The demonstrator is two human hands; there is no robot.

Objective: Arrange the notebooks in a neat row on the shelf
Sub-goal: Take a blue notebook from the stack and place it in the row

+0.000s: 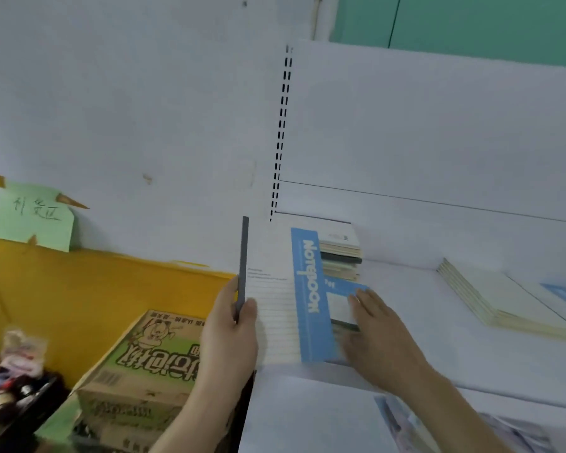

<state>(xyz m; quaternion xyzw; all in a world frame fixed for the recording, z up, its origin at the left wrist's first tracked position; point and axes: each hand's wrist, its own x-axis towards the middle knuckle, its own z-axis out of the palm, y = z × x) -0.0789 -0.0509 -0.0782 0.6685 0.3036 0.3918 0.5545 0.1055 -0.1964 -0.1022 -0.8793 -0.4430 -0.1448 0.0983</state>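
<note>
The left hand (231, 328) grips the grey spine edge of a white and blue notebook (288, 295) marked "NOTEBOOK", thumb on the lined cover, holding it at the left end of the white shelf (406, 308). The right hand (381, 328) rests with straight fingers (361, 297) on a smaller blue notebook (343, 302) just beside it. Behind these, a stack of notebooks (340, 253) lies against the back panel. Well apart to the right lies a flat pile of cream notebooks (504, 299). Below to the left stands a green-printed cardboard box (138, 361) before a yellow wall (62, 289), with a green paper note (33, 217) taped above.
</note>
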